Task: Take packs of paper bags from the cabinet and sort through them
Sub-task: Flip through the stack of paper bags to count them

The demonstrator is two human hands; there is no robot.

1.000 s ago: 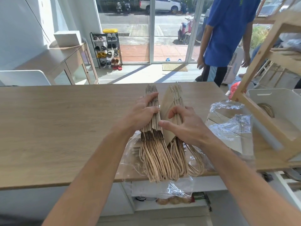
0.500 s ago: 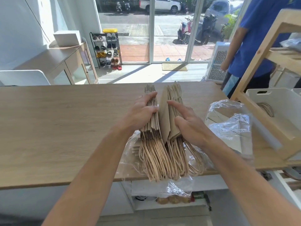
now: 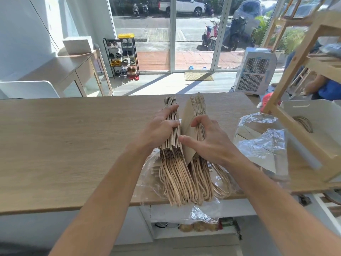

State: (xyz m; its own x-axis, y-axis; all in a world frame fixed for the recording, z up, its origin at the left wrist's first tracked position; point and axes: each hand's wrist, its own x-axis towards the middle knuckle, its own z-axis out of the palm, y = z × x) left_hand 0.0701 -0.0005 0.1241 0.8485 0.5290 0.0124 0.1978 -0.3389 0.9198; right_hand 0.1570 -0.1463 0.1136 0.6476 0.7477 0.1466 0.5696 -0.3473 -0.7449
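Observation:
A stack of brown paper bags [image 3: 170, 145] stands on edge on the wooden table [image 3: 64, 141], its twisted paper handles [image 3: 184, 182] hanging over the front edge. The stack is split in two. My left hand [image 3: 160, 130] grips the left bundle from the side. My right hand [image 3: 208, 139] rests on the right bundle [image 3: 198, 108], fingers curled over its top and thumb pressed against one flat bag [image 3: 187, 126] leaning in the gap. Clear plastic wrap [image 3: 153, 174] lies under the bags.
A second pack of bags in crinkled clear plastic [image 3: 262, 143] lies to the right. A wooden shelf frame [image 3: 295, 58] and a white bin [image 3: 317, 126] stand at the right edge. A person in blue [image 3: 326, 89] crouches behind the shelf. A white appliance [image 3: 255, 71] stands on the floor.
My right hand has curled its fingers over the right bundle and its thumb has moved into the gap. The person in blue has moved right, behind the shelf.

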